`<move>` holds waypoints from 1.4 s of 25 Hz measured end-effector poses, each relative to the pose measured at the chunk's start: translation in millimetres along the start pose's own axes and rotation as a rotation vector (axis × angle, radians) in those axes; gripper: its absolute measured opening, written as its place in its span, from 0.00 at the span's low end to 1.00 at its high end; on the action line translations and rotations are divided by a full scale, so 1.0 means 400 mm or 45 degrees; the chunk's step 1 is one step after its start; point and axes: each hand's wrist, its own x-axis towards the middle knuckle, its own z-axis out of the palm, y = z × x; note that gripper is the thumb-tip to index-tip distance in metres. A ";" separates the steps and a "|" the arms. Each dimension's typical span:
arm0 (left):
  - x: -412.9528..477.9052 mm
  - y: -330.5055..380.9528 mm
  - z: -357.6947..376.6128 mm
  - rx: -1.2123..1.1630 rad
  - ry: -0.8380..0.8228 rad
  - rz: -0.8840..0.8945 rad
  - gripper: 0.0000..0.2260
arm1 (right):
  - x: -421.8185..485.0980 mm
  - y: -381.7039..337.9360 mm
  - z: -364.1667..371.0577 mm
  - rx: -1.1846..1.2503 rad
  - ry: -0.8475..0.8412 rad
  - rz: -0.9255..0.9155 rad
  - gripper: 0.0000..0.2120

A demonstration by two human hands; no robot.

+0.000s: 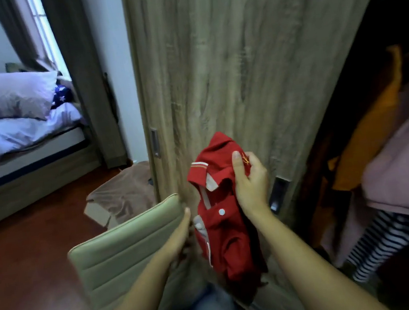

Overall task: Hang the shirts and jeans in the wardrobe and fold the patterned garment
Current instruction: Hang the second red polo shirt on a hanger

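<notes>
Red shirt (222,220) hangs bunched up in front of the wardrobe door (237,59). The right hand (250,182) grips it near the collar. The left hand (180,236) reaches in beside it, but I cannot tell if it holds anything. This looks like the hanging step, and next the shirt probably needs shaking out and a hanger.

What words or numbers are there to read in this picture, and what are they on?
No text can be read anywhere here.
On the red shirt: a small yellow stitched mark beside the thumb of the right hand, too blurred to read.
On the dark blue cloth on the bed: white stars only, no letters.
</notes>
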 end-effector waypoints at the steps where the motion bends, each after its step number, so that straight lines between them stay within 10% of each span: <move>1: -0.017 -0.017 0.043 -0.172 -0.143 -0.143 0.25 | 0.009 -0.003 -0.034 -0.010 0.033 -0.016 0.14; 7: -0.035 0.054 0.229 -0.213 -0.366 0.100 0.08 | 0.050 0.007 -0.260 -0.137 0.325 -0.029 0.12; 19: -0.183 0.418 0.370 0.981 -0.027 1.659 0.10 | 0.044 0.049 -0.489 -0.581 0.489 -0.014 0.25; 27: -0.211 0.414 0.420 1.027 -0.094 1.688 0.14 | 0.057 0.044 -0.555 -0.529 -0.488 -0.017 0.28; 35: -0.222 0.577 0.360 1.262 0.132 1.645 0.12 | 0.123 -0.155 -0.613 -0.472 -0.097 -0.244 0.21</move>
